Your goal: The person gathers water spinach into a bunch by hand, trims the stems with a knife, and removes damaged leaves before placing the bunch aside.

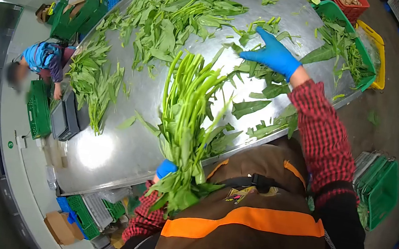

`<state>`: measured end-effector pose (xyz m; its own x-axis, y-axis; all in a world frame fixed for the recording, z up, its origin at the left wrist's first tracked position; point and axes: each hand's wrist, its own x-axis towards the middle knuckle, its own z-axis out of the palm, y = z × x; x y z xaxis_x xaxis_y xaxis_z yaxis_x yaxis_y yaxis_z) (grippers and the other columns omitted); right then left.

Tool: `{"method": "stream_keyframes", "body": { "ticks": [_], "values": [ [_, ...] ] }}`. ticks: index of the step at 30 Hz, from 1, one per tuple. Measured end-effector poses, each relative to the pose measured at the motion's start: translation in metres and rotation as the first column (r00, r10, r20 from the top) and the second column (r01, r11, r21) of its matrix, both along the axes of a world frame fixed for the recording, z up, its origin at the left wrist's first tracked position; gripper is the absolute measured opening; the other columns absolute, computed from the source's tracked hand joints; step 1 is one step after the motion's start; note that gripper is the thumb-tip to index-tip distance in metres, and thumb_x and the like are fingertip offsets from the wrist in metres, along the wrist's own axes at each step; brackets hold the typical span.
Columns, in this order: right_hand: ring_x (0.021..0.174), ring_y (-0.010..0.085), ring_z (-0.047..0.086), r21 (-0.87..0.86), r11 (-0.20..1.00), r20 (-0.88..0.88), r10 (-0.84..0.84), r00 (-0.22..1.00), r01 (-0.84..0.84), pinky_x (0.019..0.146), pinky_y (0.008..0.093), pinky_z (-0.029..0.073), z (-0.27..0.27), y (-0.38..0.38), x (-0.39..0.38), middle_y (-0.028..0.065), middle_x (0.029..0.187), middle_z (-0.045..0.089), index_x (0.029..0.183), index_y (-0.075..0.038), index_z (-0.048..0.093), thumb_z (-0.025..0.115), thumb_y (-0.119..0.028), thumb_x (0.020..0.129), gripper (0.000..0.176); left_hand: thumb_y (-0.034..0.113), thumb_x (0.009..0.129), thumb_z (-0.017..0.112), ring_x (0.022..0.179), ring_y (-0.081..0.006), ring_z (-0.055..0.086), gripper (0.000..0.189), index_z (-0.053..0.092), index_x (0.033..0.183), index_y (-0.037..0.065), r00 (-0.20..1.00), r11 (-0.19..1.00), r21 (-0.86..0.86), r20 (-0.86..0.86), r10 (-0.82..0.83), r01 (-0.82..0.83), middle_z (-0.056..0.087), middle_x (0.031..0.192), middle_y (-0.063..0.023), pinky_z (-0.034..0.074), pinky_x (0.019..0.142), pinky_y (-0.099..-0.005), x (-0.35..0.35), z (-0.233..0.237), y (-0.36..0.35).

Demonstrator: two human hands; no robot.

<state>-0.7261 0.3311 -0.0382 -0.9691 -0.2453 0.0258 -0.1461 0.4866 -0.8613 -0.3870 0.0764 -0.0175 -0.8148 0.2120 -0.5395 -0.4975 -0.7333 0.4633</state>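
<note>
A large bunch of leafy green stalks [187, 117] is held up at the table's near edge, its cut stems toward the far side and its leaves toward the apron. My left hand [166, 168], in a blue glove, is closed around the leafy end and partly hidden by it. My right hand [274, 54], also blue-gloved, is over the table with thumb and fingers apart, holding nothing. Loose leaves [250, 109] lie below it on the metal table [137, 167]. A big heap of greens [168, 24] spreads beyond the bunch.
Another pile of greens [94, 75] lies at the left, near a person [44, 59] beside a grey crate [65, 115]. A green crate [361, 56] with greens and a yellow crate [379, 75] adjoin the right edge. Stacked green baskets [380, 194] stand at the right.
</note>
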Motion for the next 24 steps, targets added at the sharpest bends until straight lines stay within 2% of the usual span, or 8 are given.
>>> {"method": "stream_keyframes", "body": {
  "ticks": [3, 5, 11, 13, 17, 20, 22, 24],
  "values": [
    [0.088, 0.0117, 0.062, -0.217, 0.956, 0.101, 0.225, 0.969, -0.199, 0.081, 0.0252, 0.047, 0.037, 0.006, 0.013, 0.0031, 0.099, 0.067, 0.113, -0.003, 0.063, 0.066, -0.036, 0.087, 0.043, 0.004, 0.066, 0.077, 0.118, -0.0239, 0.052, 0.081, 0.041, 0.138, 0.003, 0.983, 0.946, -0.274, -0.009, -0.185, 0.175, 0.054, 0.130, -0.0088, 0.042, 0.101, -0.0384, -0.023, -0.008, -0.017],
    [0.084, 0.0120, 0.060, -0.426, 0.813, 0.315, 0.544, 0.778, -0.396, 0.081, 0.0249, 0.046, 0.050, 0.010, 0.025, 0.0046, 0.089, 0.068, 0.101, -0.004, 0.070, 0.069, -0.038, 0.085, 0.038, 0.005, 0.066, 0.079, 0.117, -0.0211, 0.052, 0.081, 0.041, 0.138, 0.003, 0.929, 0.792, -0.506, 0.052, -0.367, 0.341, 0.053, 0.130, -0.0082, 0.042, 0.100, -0.0367, -0.036, -0.011, -0.025],
    [0.077, 0.0200, 0.063, -0.212, 0.812, 0.175, 0.578, 0.797, -0.543, 0.074, 0.0314, 0.048, 0.030, 0.009, 0.067, 0.0096, 0.083, 0.068, 0.087, -0.007, 0.071, 0.071, -0.048, 0.078, 0.042, 0.008, 0.066, 0.083, 0.113, -0.0195, 0.054, 0.080, 0.043, 0.135, 0.002, 0.900, 0.704, -0.630, -0.019, -0.435, 0.327, 0.056, 0.124, -0.0081, 0.043, 0.098, -0.0352, -0.050, -0.011, -0.002],
    [0.078, 0.0220, 0.063, -0.020, 0.825, 0.276, 0.548, 0.790, -0.565, 0.073, 0.0323, 0.049, 0.022, 0.003, 0.078, 0.0107, 0.084, 0.068, 0.086, -0.007, 0.071, 0.070, -0.051, 0.077, 0.044, 0.008, 0.067, 0.084, 0.115, -0.0196, 0.053, 0.080, 0.042, 0.135, 0.002, 0.838, 0.617, -0.676, 0.001, -0.546, 0.403, 0.055, 0.126, -0.0089, 0.043, 0.099, -0.0352, -0.053, -0.008, 0.008],
    [0.066, 0.0171, 0.061, -0.168, 0.807, 0.329, 0.587, 0.740, -0.566, 0.067, 0.0309, 0.048, -0.005, 0.003, 0.094, 0.0074, 0.071, 0.067, 0.082, -0.004, 0.071, 0.072, -0.037, 0.077, 0.034, 0.010, 0.065, 0.085, 0.116, -0.0204, 0.052, 0.084, 0.040, 0.135, 0.001, 0.854, 0.689, -0.640, -0.094, -0.511, 0.341, 0.054, 0.127, -0.0102, 0.043, 0.099, -0.0360, -0.040, -0.020, 0.024],
    [0.066, 0.0086, 0.058, -0.232, 0.940, 0.232, 0.303, 0.924, -0.249, 0.063, 0.0246, 0.047, -0.038, 0.027, 0.079, 0.0017, 0.073, 0.067, 0.086, -0.002, 0.071, 0.069, -0.021, 0.083, 0.020, 0.011, 0.064, 0.086, 0.116, -0.0206, 0.052, 0.088, 0.037, 0.137, 0.002, 0.867, 0.685, -0.631, -0.039, -0.497, 0.364, 0.053, 0.127, -0.0102, 0.042, 0.099, -0.0364, -0.026, -0.028, 0.026],
    [0.063, 0.0116, 0.058, -0.181, 0.980, 0.163, -0.057, 0.985, 0.086, 0.062, 0.0285, 0.048, -0.039, 0.050, 0.057, 0.0060, 0.069, 0.065, 0.084, 0.000, 0.069, 0.072, -0.031, 0.080, 0.032, 0.012, 0.064, 0.086, 0.116, -0.0206, 0.052, 0.088, 0.037, 0.137, 0.002, 0.870, 0.677, -0.627, 0.002, -0.494, 0.386, 0.053, 0.127, -0.0100, 0.042, 0.100, -0.0364, -0.018, -0.032, 0.024],
    [0.065, 0.0124, 0.058, -0.063, 0.993, 0.030, -0.101, 0.994, 0.103, 0.064, 0.0292, 0.048, -0.021, 0.058, 0.059, 0.0065, 0.069, 0.065, 0.084, 0.000, 0.069, 0.073, -0.036, 0.079, 0.037, 0.013, 0.063, 0.087, 0.115, -0.0205, 0.052, 0.087, 0.039, 0.135, 0.002, 0.901, 0.702, -0.612, 0.040, -0.433, 0.365, 0.053, 0.127, -0.0095, 0.042, 0.099, -0.0361, -0.014, -0.034, 0.023]
  ]
}}
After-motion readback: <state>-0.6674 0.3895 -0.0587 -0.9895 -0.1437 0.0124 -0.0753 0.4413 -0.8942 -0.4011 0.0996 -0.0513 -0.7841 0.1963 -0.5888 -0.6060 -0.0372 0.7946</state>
